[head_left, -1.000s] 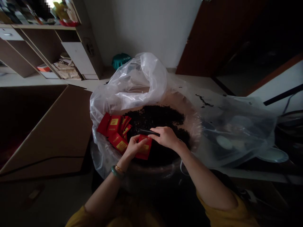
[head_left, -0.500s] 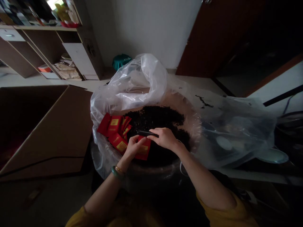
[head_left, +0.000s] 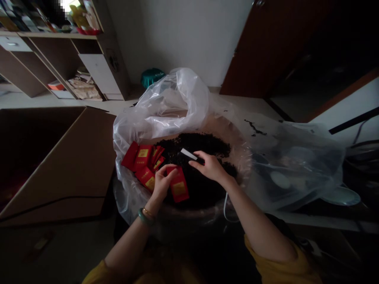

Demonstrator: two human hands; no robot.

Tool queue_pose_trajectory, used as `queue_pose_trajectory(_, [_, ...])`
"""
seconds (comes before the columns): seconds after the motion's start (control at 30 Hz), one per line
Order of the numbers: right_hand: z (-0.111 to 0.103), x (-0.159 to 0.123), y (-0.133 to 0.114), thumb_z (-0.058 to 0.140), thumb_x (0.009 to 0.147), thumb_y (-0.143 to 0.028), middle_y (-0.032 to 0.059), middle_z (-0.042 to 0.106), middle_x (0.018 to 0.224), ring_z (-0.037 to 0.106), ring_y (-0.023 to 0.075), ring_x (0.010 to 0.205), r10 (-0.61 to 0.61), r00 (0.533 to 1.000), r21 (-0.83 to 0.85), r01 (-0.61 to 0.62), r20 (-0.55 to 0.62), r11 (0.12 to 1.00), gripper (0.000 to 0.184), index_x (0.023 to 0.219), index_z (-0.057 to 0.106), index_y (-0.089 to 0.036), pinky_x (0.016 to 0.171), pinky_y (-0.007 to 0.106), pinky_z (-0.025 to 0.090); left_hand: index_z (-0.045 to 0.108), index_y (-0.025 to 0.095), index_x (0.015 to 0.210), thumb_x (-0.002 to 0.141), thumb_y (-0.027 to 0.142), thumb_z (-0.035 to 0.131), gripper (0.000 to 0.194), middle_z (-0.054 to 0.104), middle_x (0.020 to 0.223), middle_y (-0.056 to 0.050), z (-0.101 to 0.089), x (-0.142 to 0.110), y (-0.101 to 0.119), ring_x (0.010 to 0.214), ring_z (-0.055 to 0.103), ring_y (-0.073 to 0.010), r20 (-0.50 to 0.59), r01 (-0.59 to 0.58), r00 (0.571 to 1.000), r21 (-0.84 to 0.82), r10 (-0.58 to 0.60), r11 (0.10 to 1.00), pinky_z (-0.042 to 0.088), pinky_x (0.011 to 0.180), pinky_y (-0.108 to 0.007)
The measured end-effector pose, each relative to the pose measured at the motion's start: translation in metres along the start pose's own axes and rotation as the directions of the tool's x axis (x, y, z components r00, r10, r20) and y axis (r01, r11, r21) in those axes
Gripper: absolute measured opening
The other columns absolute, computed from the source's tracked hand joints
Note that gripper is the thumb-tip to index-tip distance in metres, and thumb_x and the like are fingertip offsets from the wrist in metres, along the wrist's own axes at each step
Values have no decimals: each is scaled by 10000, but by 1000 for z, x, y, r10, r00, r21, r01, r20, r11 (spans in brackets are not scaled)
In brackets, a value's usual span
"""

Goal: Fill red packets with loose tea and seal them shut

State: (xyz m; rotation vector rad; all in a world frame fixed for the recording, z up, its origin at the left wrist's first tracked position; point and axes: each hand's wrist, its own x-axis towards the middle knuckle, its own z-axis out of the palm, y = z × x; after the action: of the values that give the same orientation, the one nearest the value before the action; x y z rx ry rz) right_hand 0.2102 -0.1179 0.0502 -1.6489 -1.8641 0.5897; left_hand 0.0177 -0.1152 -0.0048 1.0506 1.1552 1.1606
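Observation:
My left hand (head_left: 162, 182) pinches the top edge of a red packet (head_left: 180, 187) with a gold label, which hangs over dark, loose leaves that look like tea (head_left: 204, 142). In my right hand (head_left: 211, 169) is a small black handheld bag sealer (head_left: 188, 154), its pale flat face tilted up. The sealer is apart from the packet, up and to its right. A white cord (head_left: 225, 209) hangs below my right wrist. Several more red packets (head_left: 143, 154) lie piled left of the leaves, inside a round container lined with clear plastic (head_left: 189, 92).
An open cardboard box (head_left: 74, 169) stands at the left. Clear plastic sheeting (head_left: 296, 165) spreads to the right, with leaf bits (head_left: 254, 128) on the floor behind. A shelf unit (head_left: 100, 75), a teal bag (head_left: 151, 77) and a brown door (head_left: 266, 51) are at the back.
The bag sealer has come off the packet's top edge and moved up and right, turning its pale face up. My left hand has shifted slightly left and still holds the packet, now more exposed.

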Motion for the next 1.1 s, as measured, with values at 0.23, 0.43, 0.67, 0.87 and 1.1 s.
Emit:
queue_pose_trajectory(0.23, [-9,4,11,564,839,-493,106,726,980,683,266,895,267,964,-370,-247,4,895,406,1107,609,-191,723,322,495,711,158,719,637,474,699,326,655,639,-1,-5,0,6,578,534,-119,-122,19,992,48,-13,999,415,546,-215])
queue_pose_trajectory(0.43, [-6,5,10,520,852,-516,108,726,967,686,260,851,273,962,-402,-244,15,882,411,1099,606,-199,655,308,473,705,149,686,680,527,637,384,596,538,17,-50,15,17,505,491,-115,-166,5,985,268,41,963,359,471,-210])
queue_pose_trajectory(0.67, [-6,6,8,520,856,-535,108,724,991,682,262,901,333,941,-422,-277,63,863,450,1142,582,-194,680,297,465,717,200,1001,751,361,573,331,664,940,-81,-99,30,46,858,595,-242,-118,-91,928,848,354,521,465,827,-360])
queue_pose_trajectory(0.87, [-2,6,15,515,847,-564,114,724,978,687,264,883,326,944,-440,-270,56,856,470,1129,583,-194,676,300,469,652,190,1129,797,352,535,388,567,1203,-182,-90,41,64,1109,452,-404,-178,102,902,973,394,205,379,896,-568])
queue_pose_trajectory(1.1, [-3,7,12,534,840,-555,125,713,1032,676,281,939,344,936,-426,-282,75,860,491,1160,569,-184,721,320,481,711,133,885,788,484,554,396,571,1127,-248,-70,61,45,1091,445,-439,-123,125,947,992,296,13,355,871,-566])
